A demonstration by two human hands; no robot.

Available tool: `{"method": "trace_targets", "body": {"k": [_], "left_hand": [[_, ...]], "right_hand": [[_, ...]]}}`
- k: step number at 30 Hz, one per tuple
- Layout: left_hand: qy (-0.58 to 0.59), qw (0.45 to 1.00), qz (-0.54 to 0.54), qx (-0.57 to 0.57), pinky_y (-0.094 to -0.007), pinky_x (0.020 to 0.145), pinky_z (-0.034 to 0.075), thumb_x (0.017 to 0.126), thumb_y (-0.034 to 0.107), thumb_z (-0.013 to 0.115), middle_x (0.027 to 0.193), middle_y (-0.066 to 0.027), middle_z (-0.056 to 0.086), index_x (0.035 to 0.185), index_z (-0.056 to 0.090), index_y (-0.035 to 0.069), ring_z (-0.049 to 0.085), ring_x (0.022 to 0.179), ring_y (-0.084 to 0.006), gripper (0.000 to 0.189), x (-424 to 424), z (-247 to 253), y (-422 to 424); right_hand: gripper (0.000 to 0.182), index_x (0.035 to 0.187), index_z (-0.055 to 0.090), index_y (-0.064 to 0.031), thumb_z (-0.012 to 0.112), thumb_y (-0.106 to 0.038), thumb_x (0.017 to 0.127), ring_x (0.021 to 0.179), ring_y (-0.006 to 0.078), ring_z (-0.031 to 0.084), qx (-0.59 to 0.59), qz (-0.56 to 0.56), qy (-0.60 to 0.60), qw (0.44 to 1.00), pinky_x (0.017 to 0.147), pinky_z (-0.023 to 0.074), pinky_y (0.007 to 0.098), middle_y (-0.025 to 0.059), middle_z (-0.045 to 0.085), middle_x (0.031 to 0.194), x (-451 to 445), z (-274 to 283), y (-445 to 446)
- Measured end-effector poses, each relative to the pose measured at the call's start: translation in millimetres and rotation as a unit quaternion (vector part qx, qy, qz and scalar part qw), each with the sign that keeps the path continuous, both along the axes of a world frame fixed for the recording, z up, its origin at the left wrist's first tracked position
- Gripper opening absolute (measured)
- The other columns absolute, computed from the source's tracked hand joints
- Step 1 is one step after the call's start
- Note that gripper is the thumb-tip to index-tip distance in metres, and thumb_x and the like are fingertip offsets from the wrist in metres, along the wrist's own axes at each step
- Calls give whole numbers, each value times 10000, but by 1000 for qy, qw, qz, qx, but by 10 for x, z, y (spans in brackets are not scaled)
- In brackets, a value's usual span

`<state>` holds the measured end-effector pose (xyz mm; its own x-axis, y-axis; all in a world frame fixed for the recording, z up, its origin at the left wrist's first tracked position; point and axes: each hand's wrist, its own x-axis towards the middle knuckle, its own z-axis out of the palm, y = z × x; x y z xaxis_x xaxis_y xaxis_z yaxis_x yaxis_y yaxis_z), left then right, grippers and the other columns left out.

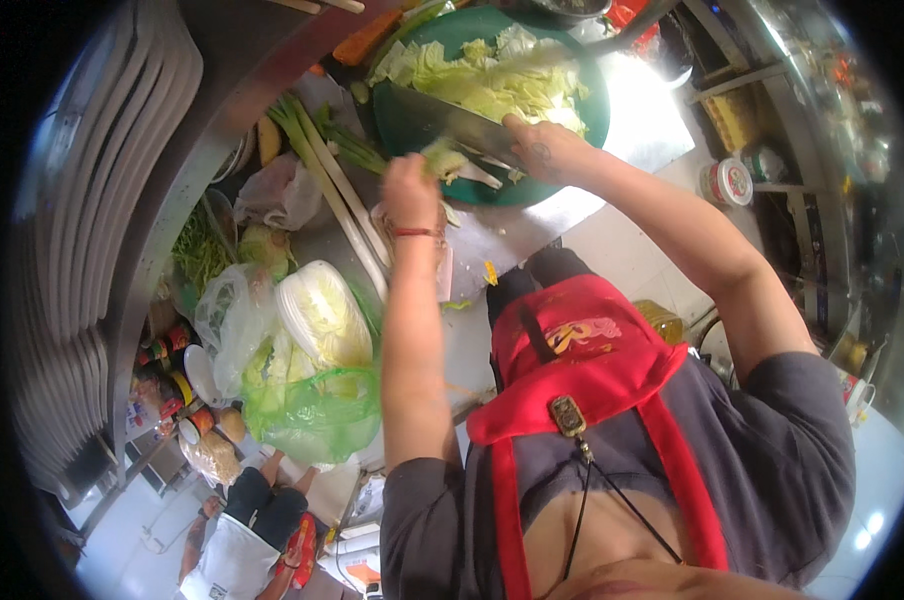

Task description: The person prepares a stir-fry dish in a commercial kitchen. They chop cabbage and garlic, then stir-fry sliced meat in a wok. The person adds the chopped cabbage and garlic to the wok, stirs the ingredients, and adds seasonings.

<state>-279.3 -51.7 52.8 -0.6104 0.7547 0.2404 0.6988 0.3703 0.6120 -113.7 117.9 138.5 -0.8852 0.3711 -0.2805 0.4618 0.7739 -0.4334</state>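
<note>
My right hand (pixel 548 152) grips the handle end of a broad cleaver (pixel 452 124), its blade lying across a round green cutting board (pixel 497 193). Beyond the blade, a pile of cut cabbage leaves (pixel 497 82) covers much of the board. At the board's near left edge is my left hand (pixel 413 187), blurred and partly closed, close to a pale green vegetable piece (pixel 446 160); whether the fingers hold it is not clear. A few white scraps (pixel 480 175) lie beside that piece on the board.
Long leeks (pixel 339 180) lie left of my left forearm. A halved napa cabbage (pixel 324 315) rests by a green plastic bag (pixel 313 412). A carrot (pixel 366 37) lies behind the board. Stacked trays (pixel 122 150) stand far left. Another person (pixel 231 555) is at lower left.
</note>
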Motion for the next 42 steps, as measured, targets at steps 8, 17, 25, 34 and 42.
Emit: {"method": "trace_targets", "body": {"k": [8,17,25,34,42], "left_hand": [[-207,977,21,38,-339,755,519,734,-6,653,1102,-177,576,1124,562,-16,597,982,-311,400,347,-53,-254],[-89,991,34,-99,-533,1094,163,511,458,880,1406,-440,-14,1473,-26,40,51,1350,-526,1386,938,15,413],[-55,997,27,40,-514,1079,219,632,296,840,1422,-402,80,1454,178,48,155,1334,-512,1084,569,-38,1035],[42,988,24,-147,-434,983,386,733,224,772,1252,-233,511,1253,500,-26,492,1144,-372,638,370,890,1184],[-174,979,86,70,-321,794,484,855,-20,567,869,-72,595,1165,552,-26,584,824,-202,311,2676,523,2709]], "right_hand": [[247,1059,370,-32,495,-121,866,743,436,608,-17,-9,-9,1000,618,464,504,248,603,744,94,-234,-411],[355,1218,453,-12,538,-175,914,393,120,482,-285,-354,168,875,361,380,280,49,528,588,1237,-100,26],[348,1103,501,-1,674,-144,836,404,113,481,-394,-475,239,749,341,415,270,70,581,699,1290,-686,200],[243,807,650,-30,606,-268,816,801,377,631,-183,-138,63,971,726,508,443,191,657,817,1739,-598,1379],[293,1045,660,-116,546,-105,776,847,355,636,-116,-317,123,933,760,500,426,172,668,872,4562,-930,4010]]}}
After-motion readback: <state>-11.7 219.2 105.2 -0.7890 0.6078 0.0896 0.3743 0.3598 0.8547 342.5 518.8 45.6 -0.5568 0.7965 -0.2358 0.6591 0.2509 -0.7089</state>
